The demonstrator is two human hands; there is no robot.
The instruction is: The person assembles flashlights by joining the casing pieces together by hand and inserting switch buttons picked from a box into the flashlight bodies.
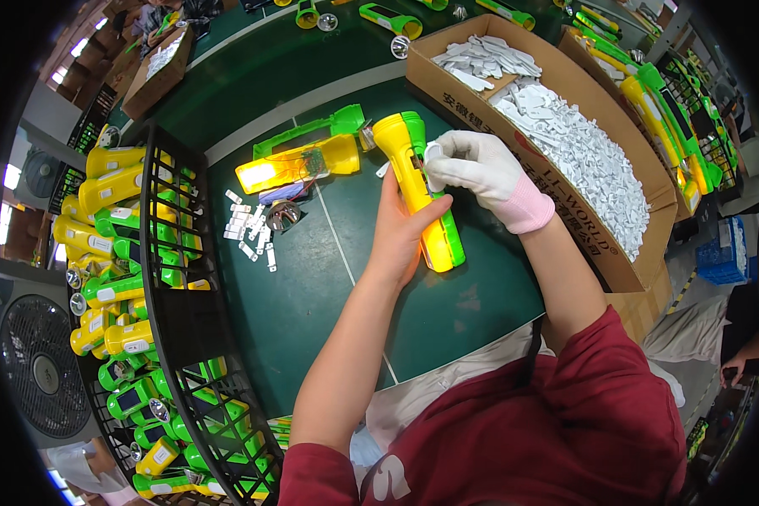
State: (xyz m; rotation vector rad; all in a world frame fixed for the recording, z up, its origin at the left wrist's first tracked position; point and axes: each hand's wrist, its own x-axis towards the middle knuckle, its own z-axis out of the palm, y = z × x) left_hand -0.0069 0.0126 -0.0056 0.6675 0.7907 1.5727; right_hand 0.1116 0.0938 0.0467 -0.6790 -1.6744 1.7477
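My bare left hand [405, 228] wraps round the body of a yellow and green flashlight [413, 187], held tilted above the green table with its wide head pointing away from me. My right hand [481, 173], in a white glove with a pink cuff, is closed in a pinch at the flashlight's side, near its dark slot. A small white plastic piece [433, 155] shows at those fingertips, partly hidden by the glove. Beyond my left hand lies an opened flashlight: a yellow half-shell [337, 155] with wires and a circuit board, and a green half-shell [270, 145].
Several small white strips [249, 221] lie on the table [312, 312] beside a shiny reflector [283, 217]. A black crate [164, 253] full of flashlights stands at left. At right is a cardboard box [557, 173] of white plastic pieces. More flashlights [390, 20] lie at the back.
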